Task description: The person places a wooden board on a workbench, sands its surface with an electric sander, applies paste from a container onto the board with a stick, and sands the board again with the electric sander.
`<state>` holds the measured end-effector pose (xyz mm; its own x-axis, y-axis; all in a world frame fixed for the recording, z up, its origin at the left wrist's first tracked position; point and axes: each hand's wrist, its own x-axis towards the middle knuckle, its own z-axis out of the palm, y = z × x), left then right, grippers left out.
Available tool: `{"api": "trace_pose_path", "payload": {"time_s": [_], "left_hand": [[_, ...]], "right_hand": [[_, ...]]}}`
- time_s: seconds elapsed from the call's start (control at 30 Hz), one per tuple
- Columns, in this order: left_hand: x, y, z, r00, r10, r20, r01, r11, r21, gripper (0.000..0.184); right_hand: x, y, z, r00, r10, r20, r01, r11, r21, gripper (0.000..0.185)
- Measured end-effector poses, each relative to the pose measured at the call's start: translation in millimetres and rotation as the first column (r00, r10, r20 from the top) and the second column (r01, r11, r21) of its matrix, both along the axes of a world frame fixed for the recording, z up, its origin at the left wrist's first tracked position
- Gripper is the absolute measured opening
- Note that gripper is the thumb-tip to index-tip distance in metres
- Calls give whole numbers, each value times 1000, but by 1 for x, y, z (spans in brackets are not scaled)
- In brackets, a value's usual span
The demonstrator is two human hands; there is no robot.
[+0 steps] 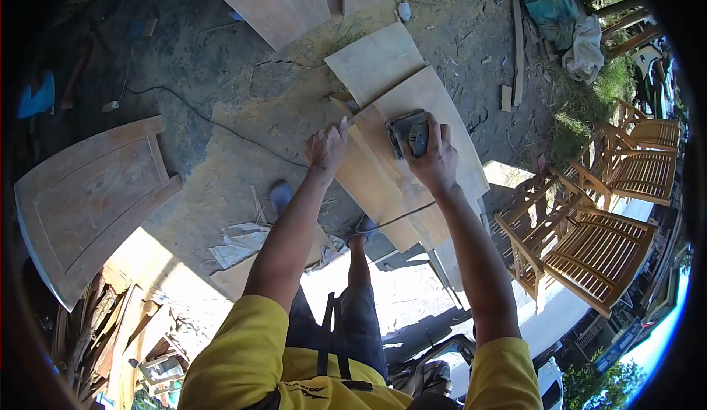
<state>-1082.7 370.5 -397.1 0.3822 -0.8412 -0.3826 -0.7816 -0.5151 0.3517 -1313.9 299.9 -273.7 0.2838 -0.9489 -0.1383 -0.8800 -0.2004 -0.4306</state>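
My right hand is wrapped round a dark electric sander, whose flat base rests on a pale wooden panel. The sander's cord trails across the wood beside my right forearm. At the panel's left edge is my left hand, its fingers curled in against the edge; the fingertips are partly hidden. Another wooden board lies along the lower left side, between my hands. Beyond them a lighter flat piece adjoins the panel's far end.
Wooden panels stand at the top, and a framed door panel is at left. A black cable crosses the dirt ground. Slatted wooden chairs stand at right. Scrap wood is piled at lower left; sacks lie at upper right.
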Motion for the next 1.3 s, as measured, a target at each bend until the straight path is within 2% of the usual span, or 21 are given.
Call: {"api": "trace_pose_path", "payload": {"time_s": [0.1, 0.17, 0.27, 0.4, 0.5, 0.63, 0.7, 0.77, 0.8, 0.9, 0.93, 1.0, 1.03, 1.07, 1.1, 1.13, 1.2, 1.27, 1.3], "left_hand": [[0, 3, 1, 997, 26, -79, -32, 996, -81, 61], [0, 3, 4, 999, 4, -45, -7, 997, -78, 57], [2, 0, 7, 1000, -2, -13, 1, 997, -78, 55], [-1, 0, 6, 997, 51, -62, -58, 992, -110, 60], [-1, 0, 10, 1000, -13, -9, 12, 995, -97, 51], [-2, 2, 11, 999, -19, 30, 24, 979, -203, 50], [-3, 5, -5, 998, 47, -28, -52, 981, -185, 58], [-2, 4, 0, 1000, 31, -4, -31, 989, -144, 58], [-2, 2, 3, 1000, 26, 11, -25, 994, -104, 58], [-2, -1, 5, 999, 35, -5, -35, 998, -56, 60], [-4, 0, 2, 1000, 30, -5, -30, 998, -56, 60], [-5, 1, 0, 995, 38, 96, -20, 983, -184, 57], [-4, 0, 1, 995, 27, 97, -9, 983, -182, 57], [-2, -2, 2, 998, 36, 48, -31, 994, -103, 59], [-3, -2, 3, 999, 47, -2, -47, 999, -20, 62], [-5, -3, 4, 1000, 30, -4, -30, 999, -19, 62], [-3, -1, 4, 999, 48, 18, -47, 998, -47, 64], [-4, 1, 4, 999, 41, 25, -40, 998, -46, 65], [-3, -3, 2, 999, 44, 26, -42, 998, -51, 66]], "right_hand": [[53, -47, -3, 999, 48, -4, -48, 999, -5, 81], [72, -68, -7, 989, 141, 49, -136, 985, -107, 80], [63, -63, -2, 986, 160, 45, -156, 985, -71, 80], [-1, -9, -1, 974, 227, -6, -227, 973, -32, 84], [-23, 16, 4, 978, 210, -22, -210, 977, -23, 86], [18, -4, 0, 978, 202, -50, -203, 979, -6, 86], [50, -30, -1, 981, 191, -28, -192, 981, -36, 84], [69, -63, 5, 993, 119, -26, -119, 993, 19, 84], [67, -79, 1, 995, 99, 3, -98, 994, -53, 83], [45, -122, 2, 999, -18, -46, 15, 999, -50, 83], [36, -134, 1, 994, -77, -75, 70, 993, -93, 84], [29, -140, -3, 985, -144, -99, 130, 982, -134, 86], [29, -139, -4, 978, -187, -98, 172, 975, -142, 86], [27, -137, -5, 968, -232, -98, 216, 965, -151, 85], [29, -131, -4, 966, -229, -122, 218, 971, -103, 85], [25, -125, -3, 961, -245, -124, 234, 967, -102, 85], [22, -115, -4, 982, -154, -110, 143, 984, -105, 84], [17, -120, -3, 964, -237, -120, 228, 970, -80, 87], [19, -125, -1, 902, -417, -113, 410, 909, -81, 87]]}}
